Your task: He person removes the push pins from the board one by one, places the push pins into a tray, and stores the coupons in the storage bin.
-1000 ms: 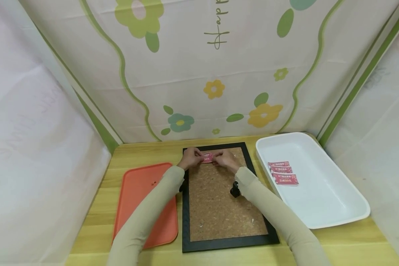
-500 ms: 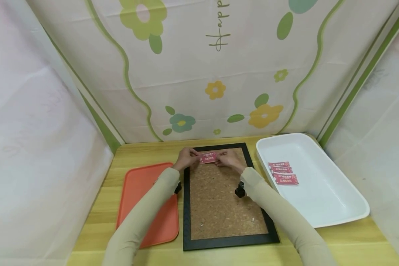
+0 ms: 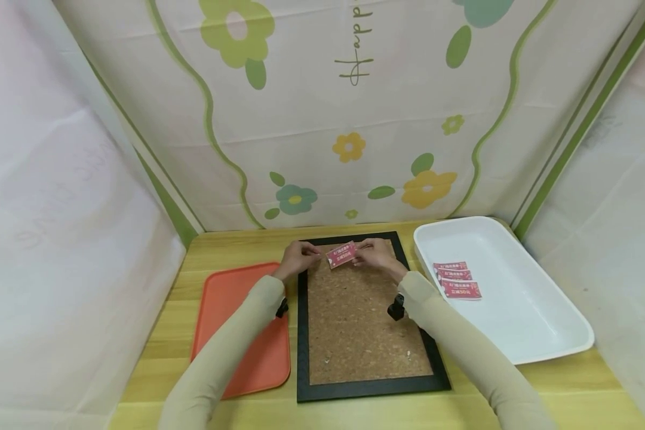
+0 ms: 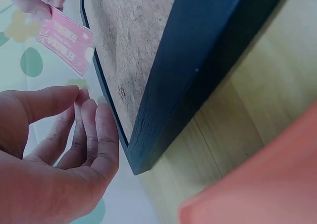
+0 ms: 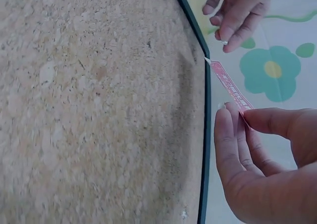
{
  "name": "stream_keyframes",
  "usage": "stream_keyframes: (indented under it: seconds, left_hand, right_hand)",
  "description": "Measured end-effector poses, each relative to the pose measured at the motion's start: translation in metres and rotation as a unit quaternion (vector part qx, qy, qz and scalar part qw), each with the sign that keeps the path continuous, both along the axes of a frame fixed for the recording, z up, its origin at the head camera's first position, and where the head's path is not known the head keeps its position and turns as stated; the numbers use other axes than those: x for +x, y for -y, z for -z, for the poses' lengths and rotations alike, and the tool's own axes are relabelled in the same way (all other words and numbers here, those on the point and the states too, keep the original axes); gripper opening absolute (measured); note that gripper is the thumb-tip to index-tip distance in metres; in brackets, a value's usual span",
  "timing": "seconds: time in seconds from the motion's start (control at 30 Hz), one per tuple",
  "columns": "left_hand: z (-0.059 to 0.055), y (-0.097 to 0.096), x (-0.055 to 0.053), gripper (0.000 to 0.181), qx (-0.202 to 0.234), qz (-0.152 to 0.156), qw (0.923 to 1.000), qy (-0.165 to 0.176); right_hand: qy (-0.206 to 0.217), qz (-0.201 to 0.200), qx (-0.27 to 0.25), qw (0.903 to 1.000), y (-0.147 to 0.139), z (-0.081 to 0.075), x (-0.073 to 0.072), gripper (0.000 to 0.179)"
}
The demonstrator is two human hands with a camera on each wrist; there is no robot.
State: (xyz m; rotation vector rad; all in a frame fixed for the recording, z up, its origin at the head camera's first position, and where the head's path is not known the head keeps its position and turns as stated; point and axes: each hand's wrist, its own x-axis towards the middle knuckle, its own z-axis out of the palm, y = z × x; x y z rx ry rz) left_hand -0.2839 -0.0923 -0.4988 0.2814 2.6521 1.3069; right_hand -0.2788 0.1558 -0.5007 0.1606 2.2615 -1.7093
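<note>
A pink-red printed coupon (image 3: 342, 255) is tilted over the top of the framed corkboard (image 3: 365, 316). My right hand (image 3: 375, 252) pinches its right end between thumb and fingers; in the right wrist view the coupon (image 5: 230, 87) shows nearly edge-on. Off the coupon's other end is my left hand (image 3: 297, 259), with thumb and index finger pressed together. The right wrist view shows a small whitish piece (image 5: 225, 43) at those left fingertips; I cannot tell what it is. In the left wrist view the left hand (image 4: 64, 149) is apart from the coupon (image 4: 67, 40).
Several similar coupons (image 3: 460, 289) lie overlapping in a white tray (image 3: 537, 286) on the right. To the left is an orange-red tray (image 3: 263, 364) under the left sleeve. Small whitish spots mark the corkboard near its lower corners. A flowered curtain (image 3: 312, 119) hangs behind the table.
Both hands held the coupon flat near the board's top. The left hand has let go and drawn left, while the right hand has moved slightly right, tilting the coupon.
</note>
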Motion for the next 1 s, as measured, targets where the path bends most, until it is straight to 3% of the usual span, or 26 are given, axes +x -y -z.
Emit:
stream_keyframes:
  seconds: [0.57,0.83,1.0]
  left_hand:
    - [-0.003,0.021,0.021,0.025,0.069,0.008,0.9973,0.025]
    - [-0.004,0.031,0.026,0.027,0.091,-0.015,0.9944,0.052]
    - [-0.004,0.038,0.030,0.028,0.104,-0.013,0.9927,0.060]
  right_hand:
    - [-0.043,-0.012,-0.013,0.9989,-0.040,-0.026,0.025,0.033]
    - [-0.059,-0.014,-0.019,0.9980,-0.071,-0.038,0.032,0.035]
    - [-0.059,-0.009,-0.030,0.9978,-0.092,-0.041,0.041,0.038]
